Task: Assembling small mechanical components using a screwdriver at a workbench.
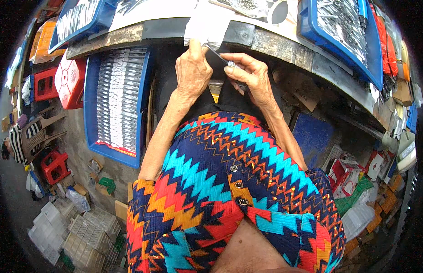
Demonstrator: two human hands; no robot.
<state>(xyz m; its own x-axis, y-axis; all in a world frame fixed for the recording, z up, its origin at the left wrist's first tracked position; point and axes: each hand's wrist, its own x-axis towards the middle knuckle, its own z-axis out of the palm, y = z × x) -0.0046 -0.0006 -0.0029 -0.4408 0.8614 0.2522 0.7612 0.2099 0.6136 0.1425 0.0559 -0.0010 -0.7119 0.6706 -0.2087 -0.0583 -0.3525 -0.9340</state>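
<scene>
Thin dark piece: a slim, straight, dark strip (216, 53) slants down from the left fingers to the right ones, just off the near edge of the desk (166, 28).
Silvery bit: a small, crumpled-looking, shiny part (232, 64) shows between the right thumb and forefinger; whether it belongs to the strip, I cannot tell.
White sheet: a plain white sheet (204, 27) hangs over the desk edge, its lower end by the left fingertips.
Left hand: the left hand (193, 68) is back upward, forearm rising from below, knuckles bent; thumb and forefinger are pinched on the strip's upper end, beside the sheet.
Right hand: the right hand (251, 75) is turned inward, wrist bent toward the left; thumb and forefinger close on the silvery bit, while the other fingers curl beneath, partly hidden.
Arms: both forearms are bare and reach forward over a zigzag-patterned shirt (211, 159), the hands near each other.
Left tray: a blue tray (116, 156) holds stacked rows of spoon-shaped pieces (120, 91).
Right tray: another blue tray (341, 54) on the desk carries a loose heap of shiny, slender pieces (341, 25).
</scene>
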